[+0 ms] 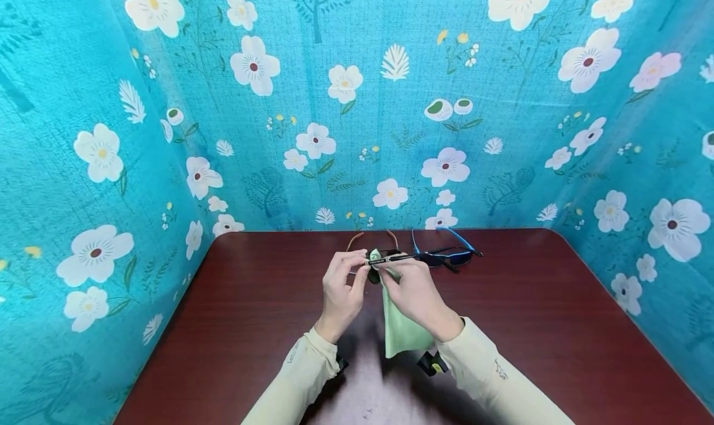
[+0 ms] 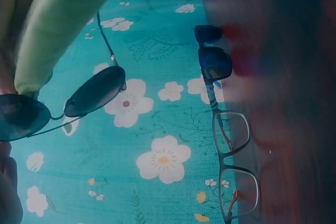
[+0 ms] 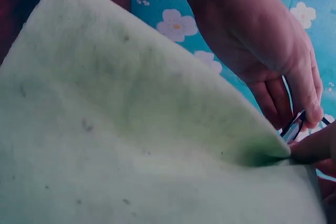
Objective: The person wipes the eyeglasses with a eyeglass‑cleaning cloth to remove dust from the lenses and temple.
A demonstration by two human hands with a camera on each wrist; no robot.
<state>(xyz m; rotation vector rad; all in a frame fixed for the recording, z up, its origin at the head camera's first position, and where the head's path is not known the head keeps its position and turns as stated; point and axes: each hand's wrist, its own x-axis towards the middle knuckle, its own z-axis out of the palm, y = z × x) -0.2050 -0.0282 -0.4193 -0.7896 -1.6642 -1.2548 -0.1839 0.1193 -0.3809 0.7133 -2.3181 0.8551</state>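
A blue flowered curtain stands behind and beside the dark red surface. The green cloth hangs from the right hand, whose fingers pinch its upper end at the sunglasses. The left hand pinches a thin dark part of the sunglasses; which part exactly, I cannot tell. They are raised between both hands, the cloth touching one lens. Beyond lie blue glasses and, beside them, clear glasses.

The step looks like wiping the lenses. To do it well, the left grip should steady the frame near the lens being rubbed, so the bridge and hinges take no twist. Light pressure with a clean fold, and fingertips kept off the glass, should avoid smears.
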